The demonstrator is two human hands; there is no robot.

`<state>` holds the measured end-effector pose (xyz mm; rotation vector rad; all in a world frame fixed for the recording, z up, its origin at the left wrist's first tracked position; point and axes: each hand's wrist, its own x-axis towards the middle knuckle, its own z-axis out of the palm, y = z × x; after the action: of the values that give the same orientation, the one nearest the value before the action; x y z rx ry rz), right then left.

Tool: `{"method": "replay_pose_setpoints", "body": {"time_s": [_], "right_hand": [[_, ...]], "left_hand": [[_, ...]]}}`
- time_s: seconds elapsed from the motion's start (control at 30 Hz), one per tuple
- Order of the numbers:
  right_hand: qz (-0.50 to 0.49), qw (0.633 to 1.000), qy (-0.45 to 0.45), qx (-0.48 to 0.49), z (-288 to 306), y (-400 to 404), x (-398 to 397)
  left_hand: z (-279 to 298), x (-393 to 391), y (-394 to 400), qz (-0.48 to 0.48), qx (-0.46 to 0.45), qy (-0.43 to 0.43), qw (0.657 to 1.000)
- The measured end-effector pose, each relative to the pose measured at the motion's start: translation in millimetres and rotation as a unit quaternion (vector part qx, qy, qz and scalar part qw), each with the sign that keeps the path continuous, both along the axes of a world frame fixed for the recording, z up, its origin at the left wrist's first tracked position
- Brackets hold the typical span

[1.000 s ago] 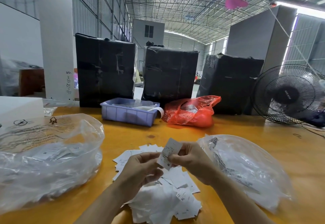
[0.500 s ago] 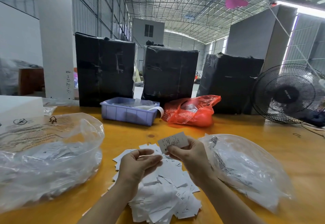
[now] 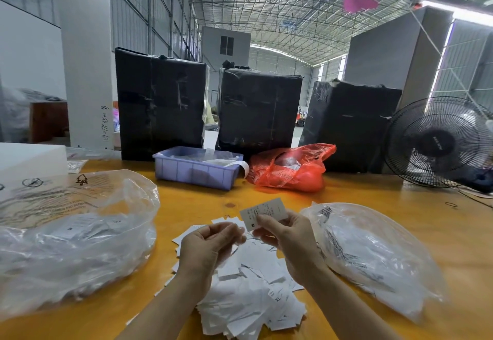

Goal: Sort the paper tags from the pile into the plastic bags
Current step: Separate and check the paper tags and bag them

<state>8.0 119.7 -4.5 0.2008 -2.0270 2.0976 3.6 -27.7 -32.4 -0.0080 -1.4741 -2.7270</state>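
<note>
A pile of white paper tags [image 3: 250,291] lies on the yellow table [image 3: 400,206] in front of me. My right hand [image 3: 288,243] pinches one paper tag [image 3: 264,213] above the pile, its printed face turned toward me. My left hand [image 3: 210,246] hovers just left of it with its fingers loosely curled, holding nothing. A large clear plastic bag [image 3: 72,233] with tags inside sits to the left of the pile. A second clear plastic bag [image 3: 373,254] with tags lies to the right.
A blue plastic bin [image 3: 197,168] and a red plastic bag [image 3: 290,168] stand behind the pile. Three black wrapped parcels [image 3: 258,110] line the table's far edge. A black fan [image 3: 437,142] stands at the far right. A white box [image 3: 29,160] is at the left.
Both hands held the tag upright a second ago. My left hand has let go and drawn back; my right hand has turned the tag flat and lifted it slightly.
</note>
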Motion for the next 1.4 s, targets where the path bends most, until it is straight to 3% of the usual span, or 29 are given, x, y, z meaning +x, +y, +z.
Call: {"method": "replay_pose_setpoints", "body": {"time_s": [0.13,0.23,0.33,0.47,0.63,0.73,0.83,0.93,1.07,1.2,1.4], "right_hand": [[0.177,0.977,-0.118,0.018,3,5,3],[0.261,0.952,-0.125,0.102,0,3,6],[0.199,0.966,-0.083,0.143,-6,-4,5],[0.100,0.989,-0.047,0.100,-7,-4,1],[0.059,0.991,0.005,0.120,1,6,0],[0.086,0.972,0.023,0.217,7,14,1],[0.129,0.946,0.033,0.294,12,17,3],[0.104,0.950,0.044,0.292,12,14,3],[-0.014,0.985,0.065,0.159,11,14,-3],[-0.024,0.999,0.021,0.019,8,15,-6],[0.005,1.000,0.007,0.008,4,7,-4]], "left_hand": [[5,-2,0,0.016,0.075,-0.042,0.996],[8,-1,2,0.031,0.088,-0.044,0.995],[9,-1,4,0.047,0.104,-0.038,0.993],[10,0,5,0.061,0.120,-0.013,0.991],[3,-2,2,0.030,-0.013,-0.013,0.999],[-1,-1,-8,-0.095,-0.093,0.002,0.991],[-3,2,-10,-0.209,-0.202,0.047,0.956],[-3,5,-2,-0.144,-0.287,0.065,0.945],[-3,5,-2,-0.048,-0.242,0.028,0.969],[2,6,-4,-0.040,-0.146,-0.006,0.988],[4,3,0,-0.020,-0.001,-0.057,0.998]]}}
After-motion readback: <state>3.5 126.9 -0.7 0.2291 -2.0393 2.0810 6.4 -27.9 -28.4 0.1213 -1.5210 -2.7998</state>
